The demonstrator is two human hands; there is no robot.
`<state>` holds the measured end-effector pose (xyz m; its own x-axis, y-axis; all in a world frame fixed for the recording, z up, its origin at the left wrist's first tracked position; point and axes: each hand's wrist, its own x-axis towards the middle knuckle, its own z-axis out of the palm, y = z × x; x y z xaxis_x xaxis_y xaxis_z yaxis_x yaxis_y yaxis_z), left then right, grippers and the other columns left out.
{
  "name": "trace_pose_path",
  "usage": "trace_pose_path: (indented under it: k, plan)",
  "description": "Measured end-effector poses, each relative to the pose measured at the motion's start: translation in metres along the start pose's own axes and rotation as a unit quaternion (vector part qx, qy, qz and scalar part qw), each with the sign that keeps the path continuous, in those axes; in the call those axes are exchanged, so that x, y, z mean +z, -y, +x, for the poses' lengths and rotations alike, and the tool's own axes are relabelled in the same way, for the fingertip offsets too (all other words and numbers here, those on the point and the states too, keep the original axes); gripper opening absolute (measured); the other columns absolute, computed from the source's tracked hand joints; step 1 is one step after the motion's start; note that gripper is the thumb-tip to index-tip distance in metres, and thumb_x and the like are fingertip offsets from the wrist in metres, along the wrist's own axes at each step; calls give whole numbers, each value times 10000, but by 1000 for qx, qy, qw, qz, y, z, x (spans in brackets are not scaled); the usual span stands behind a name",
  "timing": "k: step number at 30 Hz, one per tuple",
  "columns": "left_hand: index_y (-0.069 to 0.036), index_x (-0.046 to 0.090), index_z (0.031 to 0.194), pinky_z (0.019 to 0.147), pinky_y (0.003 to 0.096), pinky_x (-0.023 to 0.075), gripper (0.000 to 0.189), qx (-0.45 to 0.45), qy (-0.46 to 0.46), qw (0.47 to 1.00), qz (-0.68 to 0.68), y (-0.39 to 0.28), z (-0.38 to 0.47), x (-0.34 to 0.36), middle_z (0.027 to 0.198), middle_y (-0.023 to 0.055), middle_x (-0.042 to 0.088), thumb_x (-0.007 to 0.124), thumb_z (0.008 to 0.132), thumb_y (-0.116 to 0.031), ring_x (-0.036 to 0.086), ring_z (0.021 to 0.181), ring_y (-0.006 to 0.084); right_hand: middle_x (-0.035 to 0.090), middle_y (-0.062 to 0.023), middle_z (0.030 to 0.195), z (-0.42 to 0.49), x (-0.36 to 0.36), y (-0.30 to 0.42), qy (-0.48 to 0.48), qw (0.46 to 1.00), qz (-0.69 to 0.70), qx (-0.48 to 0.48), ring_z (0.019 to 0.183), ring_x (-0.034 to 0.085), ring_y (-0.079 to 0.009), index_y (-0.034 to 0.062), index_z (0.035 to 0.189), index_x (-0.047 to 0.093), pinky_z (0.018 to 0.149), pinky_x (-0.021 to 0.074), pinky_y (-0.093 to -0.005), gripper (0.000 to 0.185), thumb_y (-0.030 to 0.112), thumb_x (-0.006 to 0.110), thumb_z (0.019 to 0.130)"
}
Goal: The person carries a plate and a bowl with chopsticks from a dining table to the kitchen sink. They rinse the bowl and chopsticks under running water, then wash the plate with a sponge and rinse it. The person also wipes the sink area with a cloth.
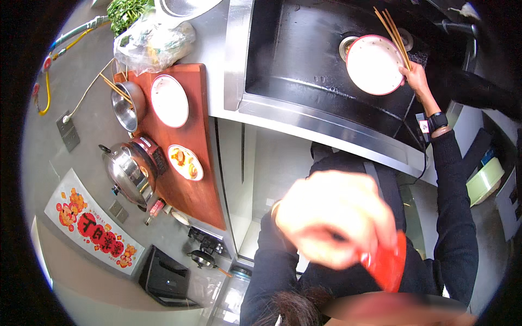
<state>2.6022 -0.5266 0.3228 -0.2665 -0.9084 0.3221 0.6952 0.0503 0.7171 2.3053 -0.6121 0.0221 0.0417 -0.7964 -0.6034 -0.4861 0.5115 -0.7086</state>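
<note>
Close to the camera, my left hand (338,216) is large and blurred, with its fingers closed on a smooth red object (387,261), whose kind I cannot tell, just in front of my face. Over the black sink (301,49), my right hand (414,77) grips the edge of a white bowl with a red rim (375,65). Several wooden chopsticks (393,34) are in the same hand and point away from me. The bowl's white inside shows, and part of it overlaps a drain (347,47).
On a reddish wooden board (195,203) at left are an empty white dish (169,101), a dish of food (185,163), a steel bowl with chopsticks (126,106) and a lidded pot (126,173). A plastic bag (159,45) and leafy greens (126,14) lie beyond.
</note>
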Motion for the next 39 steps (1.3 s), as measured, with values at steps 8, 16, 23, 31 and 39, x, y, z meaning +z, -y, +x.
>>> trace_pose_path:
  k: [8,16,23,31,39]
  plan:
    - [13,580,770,435,283,377,85,106,-127,986,-17,-1,11,23,780,152,592,535,807,-48,496,510,200,544,-43,568,18,59,-4,53,993,101,21,412,483,-102,-28,806,568,411,378,-226,127,97,558,786]
    - [16,606,848,537,281,430,100,51,-121,991,19,9,3,3,810,166,619,586,768,-41,539,577,217,571,-58,614,31,86,-15,57,998,-4,-1,377,530,-145,-21,882,567,391,415,-270,239,200,554,791]
    - [24,526,995,580,194,424,275,-244,-349,896,126,58,-24,-27,946,111,593,584,726,35,529,669,94,618,-91,689,-30,34,6,60,991,122,7,355,456,-95,-74,1067,503,351,368,-211,305,63,502,795]
    - [-29,504,1114,608,222,454,410,-192,-214,876,388,122,20,-92,981,78,564,572,711,-10,539,758,103,611,-106,719,-140,-50,47,32,979,185,80,373,418,-62,-35,1081,477,341,314,-180,290,38,504,802]
    - [-12,370,1232,917,355,377,610,-80,-8,745,662,182,141,-131,1278,190,337,575,668,-123,455,1072,323,583,-85,771,-185,-47,93,54,926,368,64,437,413,-41,-30,1107,448,351,274,-154,289,71,464,837]
